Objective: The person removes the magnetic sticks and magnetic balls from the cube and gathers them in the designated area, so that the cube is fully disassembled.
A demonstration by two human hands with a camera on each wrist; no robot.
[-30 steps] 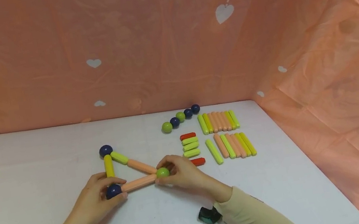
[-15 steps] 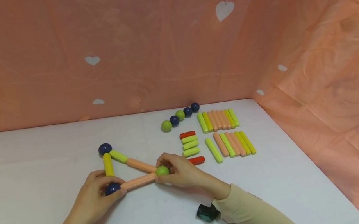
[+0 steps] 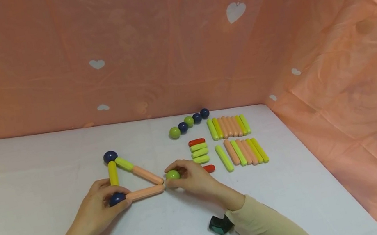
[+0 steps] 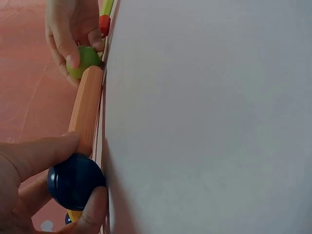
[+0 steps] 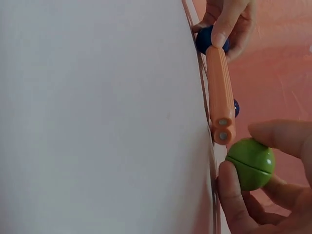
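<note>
My left hand [image 3: 95, 210] grips a dark blue ball [image 3: 117, 199] at the near corner of a triangle of rods. From this ball a peach rod [image 3: 146, 193] runs right, and a yellow rod [image 3: 113, 173] leads to a second blue ball [image 3: 110, 156]. A lime rod [image 3: 124, 164] and another peach rod [image 3: 147, 175] form the slanting side. Both peach rods converge at the right, their bare ends showing metal discs in the right wrist view. Just beyond those ends, my right hand [image 3: 195, 179] pinches a green ball [image 5: 250, 164] between thumb and fingers, a small gap apart from them.
Behind the right hand lie short red and lime rods [image 3: 200, 153]. Two rows of longer rods [image 3: 229, 127] are further right. Green and blue balls [image 3: 183, 127] form a line near the back edge. A peach cloth [image 3: 161, 47] hangs behind the white table [image 3: 33, 172].
The green ball has come away from the peach rods' ends, moving slightly right and back in my right hand. My left hand keeps its grip on the near blue ball.
</note>
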